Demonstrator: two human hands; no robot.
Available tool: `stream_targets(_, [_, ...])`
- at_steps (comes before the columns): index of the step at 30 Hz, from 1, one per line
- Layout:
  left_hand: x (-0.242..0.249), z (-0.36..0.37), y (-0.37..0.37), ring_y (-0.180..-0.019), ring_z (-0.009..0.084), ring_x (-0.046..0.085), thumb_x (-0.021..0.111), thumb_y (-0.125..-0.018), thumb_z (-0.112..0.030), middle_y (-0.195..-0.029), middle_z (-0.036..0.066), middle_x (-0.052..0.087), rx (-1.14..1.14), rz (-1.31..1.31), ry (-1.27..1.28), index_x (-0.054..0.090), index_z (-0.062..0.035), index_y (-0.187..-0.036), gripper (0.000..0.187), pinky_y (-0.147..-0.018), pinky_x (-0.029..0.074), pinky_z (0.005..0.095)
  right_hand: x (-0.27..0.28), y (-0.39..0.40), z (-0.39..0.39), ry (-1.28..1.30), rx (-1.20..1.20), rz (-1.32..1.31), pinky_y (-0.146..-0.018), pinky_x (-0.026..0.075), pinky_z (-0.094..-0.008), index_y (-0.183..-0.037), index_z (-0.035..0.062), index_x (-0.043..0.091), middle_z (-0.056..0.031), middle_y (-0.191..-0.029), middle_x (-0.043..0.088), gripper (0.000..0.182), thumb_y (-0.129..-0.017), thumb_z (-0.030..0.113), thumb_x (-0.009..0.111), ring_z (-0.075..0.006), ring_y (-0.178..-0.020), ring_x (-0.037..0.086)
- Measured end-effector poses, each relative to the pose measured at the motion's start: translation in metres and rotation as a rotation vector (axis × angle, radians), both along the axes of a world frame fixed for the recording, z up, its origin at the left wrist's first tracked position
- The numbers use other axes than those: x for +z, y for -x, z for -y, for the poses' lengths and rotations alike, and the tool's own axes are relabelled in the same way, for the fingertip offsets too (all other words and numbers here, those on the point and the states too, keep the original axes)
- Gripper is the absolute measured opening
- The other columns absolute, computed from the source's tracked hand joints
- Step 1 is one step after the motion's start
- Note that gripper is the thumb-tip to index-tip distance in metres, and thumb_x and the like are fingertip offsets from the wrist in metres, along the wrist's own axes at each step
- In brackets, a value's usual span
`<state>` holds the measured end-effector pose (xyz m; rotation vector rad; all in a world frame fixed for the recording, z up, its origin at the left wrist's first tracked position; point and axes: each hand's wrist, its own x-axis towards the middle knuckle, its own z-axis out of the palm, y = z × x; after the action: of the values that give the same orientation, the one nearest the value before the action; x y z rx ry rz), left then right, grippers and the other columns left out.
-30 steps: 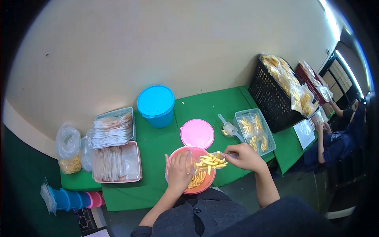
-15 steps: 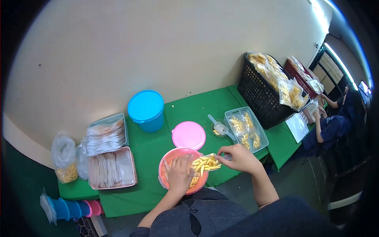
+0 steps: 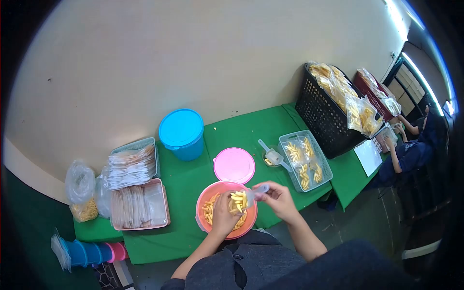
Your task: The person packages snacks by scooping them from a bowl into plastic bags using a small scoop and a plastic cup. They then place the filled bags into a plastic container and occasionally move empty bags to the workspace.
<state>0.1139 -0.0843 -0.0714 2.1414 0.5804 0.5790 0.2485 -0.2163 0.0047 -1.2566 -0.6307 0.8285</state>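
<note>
Beneath a beige wall runs a counter covered in green cloth. With the pink tub as clock centre, a plastic bag sits at nine o'clock, a pink tray of packets nearer at nine, and a blue bucket at eleven. Over the tub, the left hand curls around a clear bag; the right hand pinches a scoop, yellow sticks at its mouth. A pink lid lies at twelve, a clear tray at two; grey floor shows at four.
</note>
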Motion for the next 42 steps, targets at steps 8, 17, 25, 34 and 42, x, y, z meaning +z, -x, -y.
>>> stream_targets(8, [-0.006,-0.001,0.000,-0.101,0.0336,0.056,0.081,-0.063,-0.014,-0.106,0.012,0.058,0.005,0.170,0.014,0.052,-0.0078,-0.115,0.060,-0.087,0.043,0.0439,0.012,0.016,-0.004,0.104,-0.011,0.718,-0.084,0.049,-0.0353,-0.105,-0.0002,0.064,-0.0130,-0.099,0.065,0.022,-0.084,0.006,0.067,-0.0251,-0.093,0.064])
stream_targets(17, [0.006,-0.002,0.002,-0.101,0.0337,0.055,0.079,-0.060,-0.010,-0.106,0.012,0.057,-0.024,0.312,-0.033,0.052,-0.0080,-0.114,0.061,-0.087,0.043,0.0433,0.022,0.030,-0.003,0.002,0.133,0.913,-0.086,0.048,-0.0387,-0.110,0.0027,0.056,-0.0150,-0.107,0.058,0.026,-0.086,0.006,0.062,-0.0327,-0.102,0.059])
stream_targets(25, [0.018,-0.009,0.008,-0.101,0.0317,0.057,0.076,-0.063,-0.005,-0.108,0.012,0.057,-0.055,0.280,0.004,0.050,-0.0079,-0.121,0.064,-0.089,0.044,0.0422,0.030,0.034,0.010,-0.166,-0.046,0.896,-0.081,0.049,-0.0358,-0.100,-0.0004,0.059,-0.0150,-0.108,0.059,0.016,-0.095,0.014,0.054,-0.0278,-0.094,0.060])
stream_targets(34, [-0.019,-0.083,0.047,-0.089,0.0173,0.060,0.081,-0.072,-0.024,-0.097,0.004,0.056,-0.199,0.795,0.988,0.042,-0.0050,-0.129,0.072,-0.083,0.050,0.0325,-0.022,0.010,-0.023,0.041,-0.069,0.523,-0.073,0.050,-0.0292,-0.099,-0.0020,0.058,-0.0097,-0.093,0.058,0.014,-0.097,0.010,0.050,-0.0173,-0.080,0.060])
stream_targets(42, [0.043,-0.094,0.088,-0.092,0.0220,0.058,0.078,-0.071,-0.040,-0.097,0.008,0.054,-0.037,0.747,0.759,0.031,-0.0052,-0.137,0.088,-0.092,0.047,0.0397,-0.114,0.014,-0.096,0.354,0.271,0.539,-0.075,0.054,-0.0318,-0.106,-0.0029,0.057,-0.0117,-0.090,0.066,0.015,-0.095,0.005,0.050,-0.0206,-0.083,0.067])
